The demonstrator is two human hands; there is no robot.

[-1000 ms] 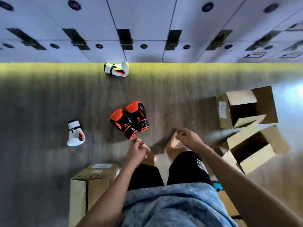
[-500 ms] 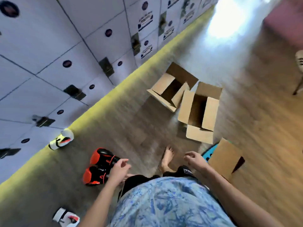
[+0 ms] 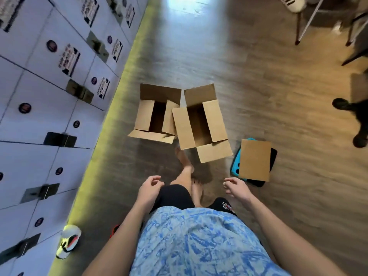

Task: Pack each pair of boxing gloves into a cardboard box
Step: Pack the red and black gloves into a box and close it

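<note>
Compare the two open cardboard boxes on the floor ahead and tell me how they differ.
The left box sits nearer the lockers; the right box sits nearer the flat cardboard sheet. The left box's inside is dark with shadow; the right box's brown bottom shows. Both are plain brown cardboard with flaps spread open, and no glove shows in either.

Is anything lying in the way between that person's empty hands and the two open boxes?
Nothing visible does. Between the left hand and right hand and the left box and right box are only bare floor and the person's own foot. The cardboard sheet lies off to the right, the white glove by the lockers.
</note>
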